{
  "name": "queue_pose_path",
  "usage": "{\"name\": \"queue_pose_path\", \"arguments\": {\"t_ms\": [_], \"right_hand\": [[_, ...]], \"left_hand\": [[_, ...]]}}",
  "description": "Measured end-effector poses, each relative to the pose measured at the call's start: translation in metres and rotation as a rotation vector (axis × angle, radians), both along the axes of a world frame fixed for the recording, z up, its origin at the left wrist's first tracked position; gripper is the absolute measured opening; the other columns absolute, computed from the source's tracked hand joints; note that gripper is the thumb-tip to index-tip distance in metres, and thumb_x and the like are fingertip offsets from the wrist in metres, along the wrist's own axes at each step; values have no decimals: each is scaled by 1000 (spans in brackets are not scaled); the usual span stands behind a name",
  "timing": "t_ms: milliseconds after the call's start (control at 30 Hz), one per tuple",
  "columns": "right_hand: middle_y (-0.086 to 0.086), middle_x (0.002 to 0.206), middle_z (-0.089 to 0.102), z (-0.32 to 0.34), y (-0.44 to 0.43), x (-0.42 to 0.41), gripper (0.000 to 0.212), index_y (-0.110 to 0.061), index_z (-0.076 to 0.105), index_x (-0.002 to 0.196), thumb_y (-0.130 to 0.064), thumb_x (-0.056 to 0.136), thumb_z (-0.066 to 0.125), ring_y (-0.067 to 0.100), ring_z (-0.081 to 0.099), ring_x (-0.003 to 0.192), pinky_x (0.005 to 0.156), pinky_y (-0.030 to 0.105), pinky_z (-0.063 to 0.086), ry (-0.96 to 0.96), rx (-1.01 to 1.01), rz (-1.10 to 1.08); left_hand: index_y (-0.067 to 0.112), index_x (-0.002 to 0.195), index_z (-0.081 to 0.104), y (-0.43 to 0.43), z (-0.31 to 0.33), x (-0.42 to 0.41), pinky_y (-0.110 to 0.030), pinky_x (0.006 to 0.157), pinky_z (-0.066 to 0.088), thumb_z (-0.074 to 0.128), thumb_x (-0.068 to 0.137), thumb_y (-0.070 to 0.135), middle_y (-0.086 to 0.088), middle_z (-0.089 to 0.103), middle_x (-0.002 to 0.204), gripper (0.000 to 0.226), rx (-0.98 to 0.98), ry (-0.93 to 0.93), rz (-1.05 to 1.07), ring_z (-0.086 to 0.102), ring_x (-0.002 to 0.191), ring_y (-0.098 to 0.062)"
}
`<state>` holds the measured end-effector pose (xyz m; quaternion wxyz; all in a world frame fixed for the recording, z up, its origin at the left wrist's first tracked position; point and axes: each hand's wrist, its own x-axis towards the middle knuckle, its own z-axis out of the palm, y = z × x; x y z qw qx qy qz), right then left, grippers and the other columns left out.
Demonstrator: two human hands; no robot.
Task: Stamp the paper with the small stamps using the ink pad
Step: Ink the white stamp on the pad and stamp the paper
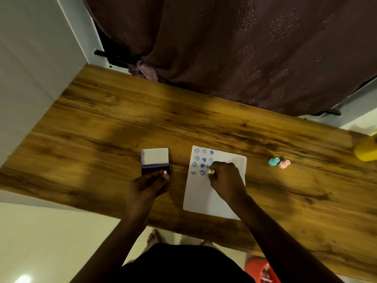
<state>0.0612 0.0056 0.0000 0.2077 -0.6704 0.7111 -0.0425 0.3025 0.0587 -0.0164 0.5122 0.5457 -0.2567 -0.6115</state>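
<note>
A white sheet of paper [218,193] lies on the wooden table [102,123], with several blue smiley and heart prints in its upper left part. My right hand [225,176] is closed on a small stamp [210,172] and presses it onto the paper just below the third column of prints. Left of the paper sits the ink pad [155,168], its white lid [155,156] flipped open behind the dark purple pad. My left hand [149,184] holds the pad's near edge. A teal stamp [273,161] and a pink stamp [284,164] lie to the right of the paper.
A yellow object [366,149] stands at the table's right edge. A dark maroon curtain [234,48] hangs behind the table and a white wall [26,78] is on the left. An orange-red container [259,270] sits on the floor below right.
</note>
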Motion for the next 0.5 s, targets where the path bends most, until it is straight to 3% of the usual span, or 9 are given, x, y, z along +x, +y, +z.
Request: {"name": "queue_pose_path", "arguments": {"t_ms": [100, 300, 400, 467, 500], "right_hand": [[4, 144, 63, 2, 0, 0, 36, -16, 69, 128, -27, 93, 72, 26, 64, 128, 103, 39, 56, 19, -11, 6], [3, 141, 65, 8, -2, -2, 38, -18, 69, 129, -27, 92, 74, 23, 64, 128, 103, 37, 56, 10, -30, 23], [4, 119, 76, 24, -5, -15, 26, -14, 77, 112, -24, 88, 78, 18, 73, 107, 87, 23, 57, -116, -101, -41], [0, 99, 80, 42, -4, -33, 20, -15, 80, 100, -24, 83, 84, 7, 72, 84, 75, 8, 48, -273, -221, -153], [-3, 93, 79, 51, -1, -43, 21, -16, 80, 98, -26, 80, 86, 3, 70, 79, 73, 8, 47, -369, -265, -231]], "left_hand": [[21, 117, 77, -1, 6, -3, -45, 88, 63, 81, 83, 23, -10, 81, 114, 34, -16, 22, -15, 78, 104, -31], [24, 110, 78, -3, 16, -10, -45, 87, 65, 78, 88, 12, -12, 81, 111, 26, -52, 24, -6, 79, 102, -34], [25, 109, 78, -3, 20, -14, -42, 83, 65, 81, 82, 19, -13, 81, 110, 28, -65, 27, -29, 79, 100, -33], [25, 106, 78, -2, 22, -18, -39, 81, 65, 81, 80, 22, -13, 81, 109, 27, -73, 21, -53, 80, 98, -32], [25, 105, 79, 0, 22, -21, -39, 80, 66, 82, 79, 23, -13, 81, 108, 26, -77, 15, -71, 80, 98, -32]]}}
